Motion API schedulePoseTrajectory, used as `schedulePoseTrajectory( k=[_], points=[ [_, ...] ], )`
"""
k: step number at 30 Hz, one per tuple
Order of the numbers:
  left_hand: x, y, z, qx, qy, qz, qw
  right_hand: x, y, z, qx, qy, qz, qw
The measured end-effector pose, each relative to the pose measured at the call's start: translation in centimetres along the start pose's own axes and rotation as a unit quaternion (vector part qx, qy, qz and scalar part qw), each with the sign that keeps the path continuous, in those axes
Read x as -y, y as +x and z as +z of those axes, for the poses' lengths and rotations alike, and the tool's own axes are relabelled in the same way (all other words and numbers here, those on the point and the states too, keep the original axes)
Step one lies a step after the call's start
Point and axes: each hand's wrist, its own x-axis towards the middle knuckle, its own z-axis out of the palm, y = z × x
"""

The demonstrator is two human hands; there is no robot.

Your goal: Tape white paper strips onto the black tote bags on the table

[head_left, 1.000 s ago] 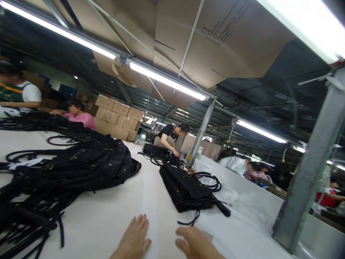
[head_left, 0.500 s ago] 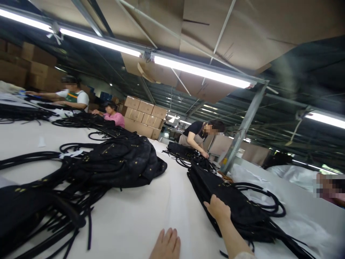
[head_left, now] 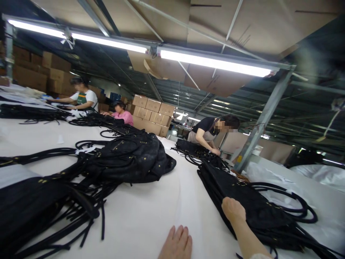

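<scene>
My left hand [head_left: 176,244] lies flat on the white table [head_left: 151,212] at the bottom centre, fingers stretched out and holding nothing. To its right, my right hand [head_left: 234,209] is closed on the near edge of a black bag [head_left: 258,205], the top one of a stack with looped handles. Another black bag [head_left: 129,158] with gold studs rests at centre left, and more black bags [head_left: 27,205] with thin straps lie at the lower left.
A person [head_left: 206,131] bends over black bags across the table. Two more people sit at the far left. A metal post [head_left: 265,118] rises beyond the right stack, near clear plastic [head_left: 260,172]. Cartons [head_left: 152,111] are piled behind.
The view has swung so that most things sit further right or left than before in the frame. My right thumb, earlier spread, is now folded in as the hand closes on the bag's edge.
</scene>
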Motion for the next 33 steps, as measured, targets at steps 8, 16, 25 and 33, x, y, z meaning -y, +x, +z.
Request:
schedulePoseTrajectory(
  k=[8, 16, 25, 33],
  points=[
    [-1.3, -1.4, -2.3, 0.025, 0.019, 0.012, 0.999, -2.8, -0.3, -2.1, 0.082, 0.002, -0.068, 0.994],
    [-2.1, -2.5, -2.6, 0.018, -0.004, 0.006, 1.0, -4.7, -2.9, -4.1, 0.118, -0.009, -0.086, 0.989],
    [-3.4, -3.5, -4.2, 0.032, 0.017, -0.008, 0.999, -1.6, -3.6, -4.2, 0.013, -0.043, -0.031, 0.999],
    [-3.7, -3.8, -4.7, 0.037, -0.001, -0.005, 0.999, -0.5, -1.5, -4.0, 0.009, -0.067, -0.081, 0.994]
  ],
)
